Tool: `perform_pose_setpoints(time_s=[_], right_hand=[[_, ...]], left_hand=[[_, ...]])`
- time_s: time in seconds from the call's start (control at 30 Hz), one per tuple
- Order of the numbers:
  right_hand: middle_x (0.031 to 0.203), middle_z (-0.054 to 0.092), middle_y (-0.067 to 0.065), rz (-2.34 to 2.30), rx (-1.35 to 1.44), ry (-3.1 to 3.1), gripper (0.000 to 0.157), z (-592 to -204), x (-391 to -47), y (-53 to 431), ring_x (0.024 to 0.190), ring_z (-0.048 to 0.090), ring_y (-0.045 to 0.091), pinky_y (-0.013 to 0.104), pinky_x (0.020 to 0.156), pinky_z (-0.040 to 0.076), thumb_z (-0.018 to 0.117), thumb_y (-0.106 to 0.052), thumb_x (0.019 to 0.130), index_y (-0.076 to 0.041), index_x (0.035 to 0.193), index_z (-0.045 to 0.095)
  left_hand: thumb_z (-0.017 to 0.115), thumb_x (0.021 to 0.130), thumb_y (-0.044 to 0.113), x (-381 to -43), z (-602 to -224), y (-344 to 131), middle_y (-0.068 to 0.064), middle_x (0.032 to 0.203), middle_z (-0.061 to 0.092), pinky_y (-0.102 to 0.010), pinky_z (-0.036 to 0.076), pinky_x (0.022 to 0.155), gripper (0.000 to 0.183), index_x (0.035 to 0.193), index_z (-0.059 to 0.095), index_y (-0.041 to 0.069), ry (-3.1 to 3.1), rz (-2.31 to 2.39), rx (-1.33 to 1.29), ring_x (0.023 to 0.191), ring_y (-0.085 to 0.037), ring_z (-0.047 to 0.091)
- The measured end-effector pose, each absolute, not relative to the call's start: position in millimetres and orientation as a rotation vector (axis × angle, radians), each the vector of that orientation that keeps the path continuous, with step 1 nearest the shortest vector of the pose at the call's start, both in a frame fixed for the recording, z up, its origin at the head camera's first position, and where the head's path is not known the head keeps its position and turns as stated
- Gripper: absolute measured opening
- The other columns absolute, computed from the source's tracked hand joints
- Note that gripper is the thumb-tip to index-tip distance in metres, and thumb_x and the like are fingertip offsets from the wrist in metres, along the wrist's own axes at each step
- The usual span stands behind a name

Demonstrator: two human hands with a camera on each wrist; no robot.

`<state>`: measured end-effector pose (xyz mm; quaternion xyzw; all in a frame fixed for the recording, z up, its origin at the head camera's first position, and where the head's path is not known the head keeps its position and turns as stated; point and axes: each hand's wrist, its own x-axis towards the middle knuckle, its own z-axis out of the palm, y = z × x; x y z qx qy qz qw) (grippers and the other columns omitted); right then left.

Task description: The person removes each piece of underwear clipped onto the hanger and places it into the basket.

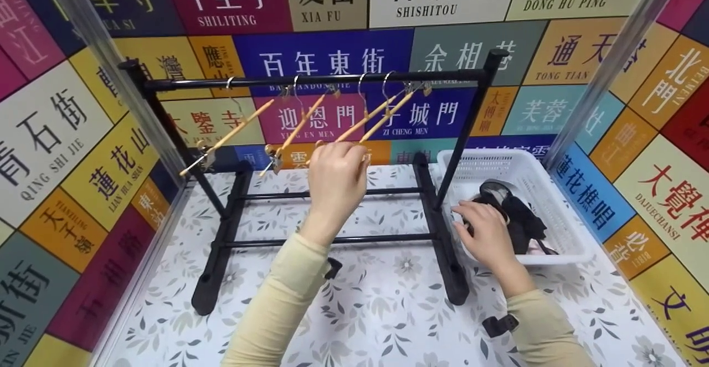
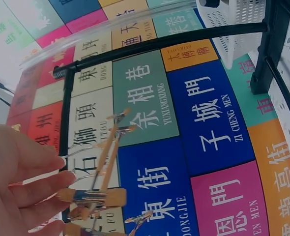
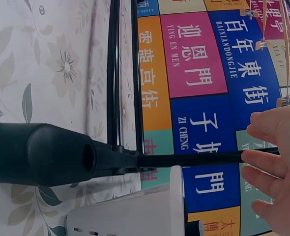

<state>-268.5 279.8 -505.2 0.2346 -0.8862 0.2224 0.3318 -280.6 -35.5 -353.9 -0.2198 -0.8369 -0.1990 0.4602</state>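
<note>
My left hand (image 1: 337, 181) is raised at the front ends of two wooden clip hangers on the right, one of them a light wooden hanger (image 1: 376, 113). Its curled fingers seem to hold a hanger end, though the hand hides most of the contact in the head view. The left wrist view shows the fingertips (image 2: 61, 179) at a hanger's wooden clip end (image 2: 93, 196). My right hand (image 1: 490, 237), its fingers loosely extended, is over the left side of a white plastic basket (image 1: 570, 212). Dark fabric items (image 1: 520, 220) lie inside, partly covered by this hand.
A black metal rack (image 1: 310, 81) stands on a floral-patterned surface (image 1: 382, 300). Two more wooden hangers (image 1: 241, 123) hang on its left part. Colourful sign panels (image 1: 465, 51) cover the walls behind and at both sides.
</note>
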Motion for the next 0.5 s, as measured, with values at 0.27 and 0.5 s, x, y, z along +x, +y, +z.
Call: perform_pose_setpoints(time_s=[0.27, 0.5], right_hand=[[0.118, 0.066, 0.021, 0.614, 0.615, -2.339, 0.031, -503, -264, 276, 0.106, 0.059, 0.043, 0.057, 0.099, 0.037, 0.076, -0.007, 0.081, -0.003, 0.111, 0.071], [0.120, 0.065, 0.020, 0.626, 0.614, -2.369, 0.030, -502, -260, 272, 0.108, 0.058, 0.043, 0.058, 0.101, 0.035, 0.075, -0.009, 0.084, -0.004, 0.113, 0.070]], left_hand=[[0.073, 0.082, 0.008, -262, -375, -52, -0.007, 0.095, 0.071, -0.043, 0.045, 0.086, 0.016, 0.098, 0.074, 0.008, -2.041, -0.561, -0.583, 0.092, -0.027, 0.063], [0.073, 0.082, 0.010, -259, -409, -75, -0.007, 0.095, 0.071, -0.047, 0.045, 0.090, 0.016, 0.099, 0.073, 0.008, -2.137, -0.532, -0.556, 0.091, -0.028, 0.063]])
